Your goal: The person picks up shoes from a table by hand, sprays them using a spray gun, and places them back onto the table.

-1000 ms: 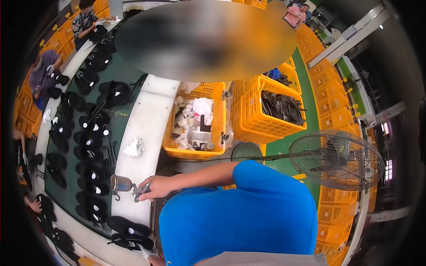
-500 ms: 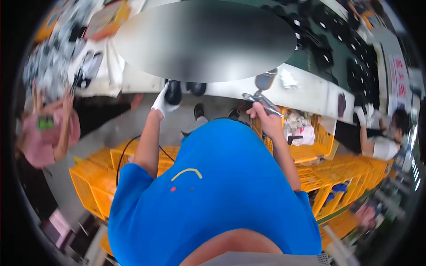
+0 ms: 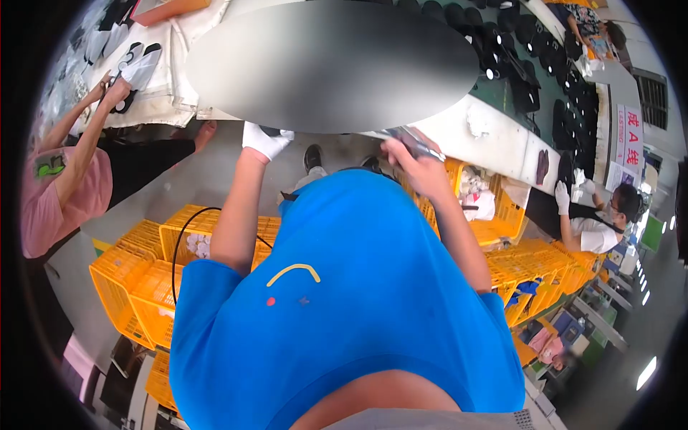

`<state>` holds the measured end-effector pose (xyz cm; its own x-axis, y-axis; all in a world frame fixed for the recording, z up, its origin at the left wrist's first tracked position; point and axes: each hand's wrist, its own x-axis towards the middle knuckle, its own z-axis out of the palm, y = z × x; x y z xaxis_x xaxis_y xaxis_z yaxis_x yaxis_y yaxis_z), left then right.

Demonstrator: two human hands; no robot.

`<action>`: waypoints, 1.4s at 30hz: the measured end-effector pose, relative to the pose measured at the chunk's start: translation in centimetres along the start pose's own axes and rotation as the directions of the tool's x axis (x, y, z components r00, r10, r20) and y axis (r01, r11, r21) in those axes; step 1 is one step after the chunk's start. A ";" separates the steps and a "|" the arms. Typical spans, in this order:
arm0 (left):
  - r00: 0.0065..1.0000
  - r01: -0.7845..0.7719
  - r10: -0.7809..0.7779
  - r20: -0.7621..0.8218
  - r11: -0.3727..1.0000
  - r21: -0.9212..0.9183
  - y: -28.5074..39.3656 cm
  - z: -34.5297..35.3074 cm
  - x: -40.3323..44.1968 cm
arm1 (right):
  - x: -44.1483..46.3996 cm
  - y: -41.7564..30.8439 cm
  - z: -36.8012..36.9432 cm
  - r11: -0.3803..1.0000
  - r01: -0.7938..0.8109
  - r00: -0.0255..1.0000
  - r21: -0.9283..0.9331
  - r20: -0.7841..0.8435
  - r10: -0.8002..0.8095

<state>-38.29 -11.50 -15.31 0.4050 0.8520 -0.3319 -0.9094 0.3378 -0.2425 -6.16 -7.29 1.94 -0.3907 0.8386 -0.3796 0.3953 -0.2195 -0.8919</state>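
My left hand [image 3: 265, 142], in a white glove, is closed on a black shoe [image 3: 270, 131] at the worktop's near edge; the blurred patch hides most of that shoe. My bare right hand [image 3: 417, 166] grips a metal spray gun [image 3: 417, 143] by its handle, right of my left hand. The gun's front end disappears behind the blur. A crumpled white cloth [image 3: 479, 123] lies on the white worktop [image 3: 512, 136] to the right. Many black shoes [image 3: 525, 86] stand on the green surface beyond it.
Orange crates [image 3: 136, 279] stand at both sides of me, with a black hose [image 3: 175, 251] at the left. One co-worker [image 3: 61, 193] handles shoe parts at the left; another [image 3: 598, 226] with white gloves works at the right. A dark item [image 3: 542, 166] lies near the worktop's right end.
The view has swung round, bringing my left hand and its shoe into sight. Since half a second ago, both hands have moved up towards the blurred patch, and the gun's cup is now hidden.
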 end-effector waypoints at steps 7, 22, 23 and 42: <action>1.000 0.030 -0.031 0.003 0.987 0.158 -1.8 4.7 -2.6 | 6.1 -2.8 6.2 0.947 0.287 0.956 -0.146 -0.028 -0.294; 1.000 -0.025 0.020 0.023 0.960 0.279 -4.4 7.6 -4.5 | 9.4 -2.1 9.4 0.768 0.422 0.843 -0.481 -0.104 -0.528; 0.999 -0.021 0.011 0.035 0.960 0.281 -4.6 7.6 -4.5 | 9.4 -2.0 9.4 0.768 0.422 0.843 -0.482 -0.103 -0.527; 0.996 -0.049 0.070 -0.052 0.943 0.329 -3.9 6.2 -4.2 | 5.9 -3.6 9.6 0.817 0.412 0.891 -0.404 -0.008 -0.454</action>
<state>-37.03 -13.90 -7.31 0.3449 0.8515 -0.3949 -0.9086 0.4084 0.0872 -17.85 -6.33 0.54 -0.5205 0.8511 0.0689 0.4974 0.3678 -0.7857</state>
